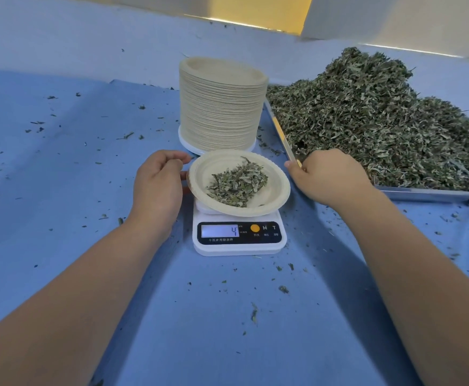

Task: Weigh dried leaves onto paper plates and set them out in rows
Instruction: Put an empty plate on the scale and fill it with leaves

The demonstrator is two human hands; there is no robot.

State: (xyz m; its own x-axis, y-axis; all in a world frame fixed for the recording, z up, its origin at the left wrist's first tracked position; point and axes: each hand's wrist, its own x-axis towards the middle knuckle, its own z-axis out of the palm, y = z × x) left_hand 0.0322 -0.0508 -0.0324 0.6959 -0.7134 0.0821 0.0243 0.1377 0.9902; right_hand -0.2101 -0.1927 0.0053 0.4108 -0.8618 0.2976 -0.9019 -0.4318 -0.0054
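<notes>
Weighing station on a counter covered by a blue sheet. A white digital kitchen scale stood at the centre, its display reading 4. On the scale's platform sat one paper plate, slightly tilted, carrying a small portion of dried leaves. The left hand, just left of the scale, had its fingers curled, with thumb and fingertips pinching the plate's left rim. The right hand, just right of the scale, lay knuckles-up with its fingers curled toward the near corner of a metal tray; whether they held anything could not be told. The tray, right of and behind the scale, bore a tall heap of dried leaves. Directly behind the scale rose a high stack of paper plates on a white round base. Leaf crumbs lay scattered over the sheet on all sides of the scale. Beyond the stack the blue covering rose in a pale fold toward a white wall with a yellow panel.
</notes>
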